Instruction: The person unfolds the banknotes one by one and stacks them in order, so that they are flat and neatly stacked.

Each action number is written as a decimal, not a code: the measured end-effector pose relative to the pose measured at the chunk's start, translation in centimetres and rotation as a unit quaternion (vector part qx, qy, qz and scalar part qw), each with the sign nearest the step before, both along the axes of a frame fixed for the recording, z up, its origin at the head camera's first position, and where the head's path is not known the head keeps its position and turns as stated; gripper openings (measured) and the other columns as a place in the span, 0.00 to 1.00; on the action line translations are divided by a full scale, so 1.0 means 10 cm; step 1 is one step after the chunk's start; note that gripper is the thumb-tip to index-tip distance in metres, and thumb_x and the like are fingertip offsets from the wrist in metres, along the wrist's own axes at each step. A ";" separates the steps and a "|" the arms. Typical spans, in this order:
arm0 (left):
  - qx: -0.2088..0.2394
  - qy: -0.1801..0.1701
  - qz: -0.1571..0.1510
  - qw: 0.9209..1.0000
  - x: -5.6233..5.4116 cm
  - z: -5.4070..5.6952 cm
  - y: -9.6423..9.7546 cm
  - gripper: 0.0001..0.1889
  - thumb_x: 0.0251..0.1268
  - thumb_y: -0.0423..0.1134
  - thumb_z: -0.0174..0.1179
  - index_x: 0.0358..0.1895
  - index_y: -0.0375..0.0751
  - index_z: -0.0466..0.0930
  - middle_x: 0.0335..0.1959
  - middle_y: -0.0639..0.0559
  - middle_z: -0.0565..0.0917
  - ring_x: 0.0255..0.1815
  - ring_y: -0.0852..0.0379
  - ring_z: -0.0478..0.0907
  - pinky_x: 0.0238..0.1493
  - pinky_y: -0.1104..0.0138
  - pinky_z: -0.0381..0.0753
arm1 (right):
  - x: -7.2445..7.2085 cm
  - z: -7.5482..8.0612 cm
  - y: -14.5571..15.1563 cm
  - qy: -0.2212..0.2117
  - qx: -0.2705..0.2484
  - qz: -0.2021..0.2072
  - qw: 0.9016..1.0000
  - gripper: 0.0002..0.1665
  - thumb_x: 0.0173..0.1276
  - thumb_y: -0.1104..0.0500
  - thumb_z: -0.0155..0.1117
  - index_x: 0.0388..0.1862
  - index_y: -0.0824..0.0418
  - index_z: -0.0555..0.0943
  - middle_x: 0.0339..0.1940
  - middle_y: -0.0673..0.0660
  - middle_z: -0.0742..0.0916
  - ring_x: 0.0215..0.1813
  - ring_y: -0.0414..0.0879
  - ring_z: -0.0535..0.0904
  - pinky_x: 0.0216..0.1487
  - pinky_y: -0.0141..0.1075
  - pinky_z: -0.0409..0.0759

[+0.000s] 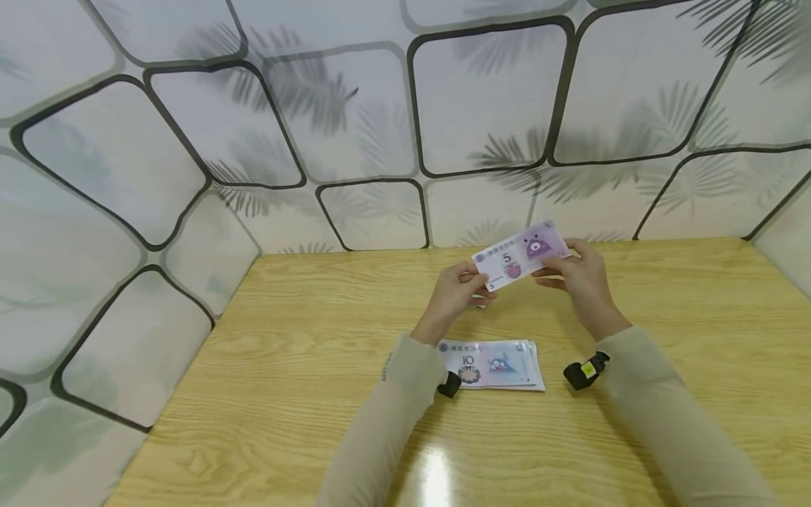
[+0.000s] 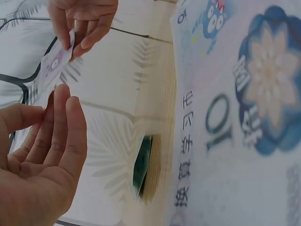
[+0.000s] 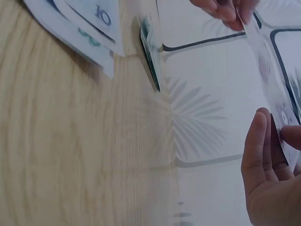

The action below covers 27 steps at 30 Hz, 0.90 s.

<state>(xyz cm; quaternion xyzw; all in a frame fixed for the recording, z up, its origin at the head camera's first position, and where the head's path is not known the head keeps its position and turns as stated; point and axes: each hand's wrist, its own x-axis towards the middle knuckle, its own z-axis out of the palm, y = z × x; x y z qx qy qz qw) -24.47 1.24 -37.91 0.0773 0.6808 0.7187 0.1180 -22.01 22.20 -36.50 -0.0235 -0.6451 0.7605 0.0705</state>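
Note:
Both hands hold up a purple-and-white play banknote [image 1: 521, 253] marked 5, tilted with its right end higher. My left hand [image 1: 451, 292] pinches its lower left corner between thumb and fingers. At the other end, my right hand [image 1: 584, 282] grips the note, thumb on the printed face and fingers behind. Below them on the table lies a stack of play banknotes [image 1: 507, 365], a 10 on top, its left end covered by the left sleeve. A green paper note [image 2: 142, 167] stands out from the table in the left wrist view; the left hand mostly hides it in the head view.
The wooden table [image 1: 304, 366] meets a patterned cloth wall [image 1: 488, 105] at the back and on the left. Another wall section [image 1: 786, 239] borders the right side. Black wrist cameras [image 1: 584, 372] sit at the cuffs, the left one overlapping the stack.

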 end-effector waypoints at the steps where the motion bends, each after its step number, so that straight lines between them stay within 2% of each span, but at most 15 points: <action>1: -0.003 0.003 -0.002 1.000 0.00 0.00 -0.02 0.03 0.74 0.27 0.57 0.42 0.28 0.77 0.31 0.42 0.86 0.29 0.54 0.85 0.47 0.53 0.87 | 0.00 0.00 0.02 0.000 -0.011 0.001 1.000 0.10 0.76 0.69 0.58 0.52 0.61 0.73 0.28 0.48 0.89 0.29 0.40 0.86 0.36 0.31 0.87; 5: -0.014 0.014 -0.008 1.000 0.01 0.01 -0.08 0.02 0.74 0.26 0.56 0.39 0.32 0.75 0.25 0.48 0.84 0.28 0.53 0.85 0.47 0.52 0.87 | 0.01 -0.02 0.08 -0.001 -0.020 0.011 1.000 0.09 0.77 0.67 0.57 0.51 0.57 0.76 0.28 0.50 0.88 0.29 0.41 0.86 0.35 0.32 0.87; 7: -0.022 0.019 -0.013 0.999 0.02 0.01 -0.10 0.05 0.74 0.26 0.56 0.36 0.35 0.74 0.23 0.51 0.83 0.27 0.56 0.84 0.46 0.53 0.88 | 0.02 -0.03 0.11 0.003 -0.021 0.019 1.000 0.07 0.77 0.65 0.58 0.50 0.58 0.77 0.31 0.50 0.88 0.31 0.42 0.86 0.36 0.32 0.88; 11: -0.034 0.022 -0.023 0.999 0.04 0.02 -0.13 0.08 0.73 0.25 0.54 0.34 0.37 0.71 0.23 0.52 0.82 0.25 0.57 0.81 0.46 0.53 0.88 | 0.02 -0.03 0.16 0.009 -0.019 0.030 0.999 0.06 0.76 0.65 0.60 0.50 0.62 0.78 0.36 0.49 0.86 0.34 0.41 0.84 0.38 0.32 0.87; 15: -0.043 0.025 -0.011 0.999 0.03 0.01 -0.16 0.02 0.73 0.25 0.55 0.40 0.28 0.77 0.27 0.50 0.81 0.27 0.57 0.79 0.48 0.49 0.87 | 0.03 -0.02 0.18 0.000 -0.012 0.043 0.999 0.10 0.75 0.69 0.60 0.52 0.62 0.76 0.39 0.50 0.85 0.37 0.40 0.81 0.38 0.33 0.88; 18: -0.036 0.029 0.003 0.999 0.01 0.01 -0.17 0.08 0.73 0.25 0.57 0.49 0.25 0.80 0.32 0.48 0.82 0.31 0.57 0.78 0.49 0.51 0.87 | 0.04 -0.02 0.19 -0.006 -0.001 0.057 0.998 0.10 0.76 0.69 0.58 0.54 0.64 0.74 0.45 0.52 0.81 0.39 0.40 0.81 0.40 0.34 0.88; 21: -0.032 0.035 0.011 0.999 0.00 0.02 -0.18 0.11 0.73 0.25 0.58 0.54 0.25 0.80 0.35 0.45 0.83 0.32 0.58 0.79 0.48 0.53 0.87 | 0.06 -0.02 0.20 -0.009 0.007 0.071 0.997 0.08 0.78 0.68 0.56 0.52 0.65 0.75 0.49 0.55 0.77 0.41 0.40 0.82 0.42 0.34 0.88; 27: -0.030 0.048 0.021 0.998 0.02 0.03 -0.22 0.12 0.73 0.25 0.58 0.56 0.26 0.80 0.32 0.48 0.82 0.31 0.59 0.81 0.49 0.48 0.86 | 0.12 -0.04 0.23 -0.025 -0.002 0.088 0.996 0.06 0.77 0.68 0.58 0.43 0.60 0.81 0.40 0.52 0.80 0.40 0.40 0.79 0.40 0.35 0.88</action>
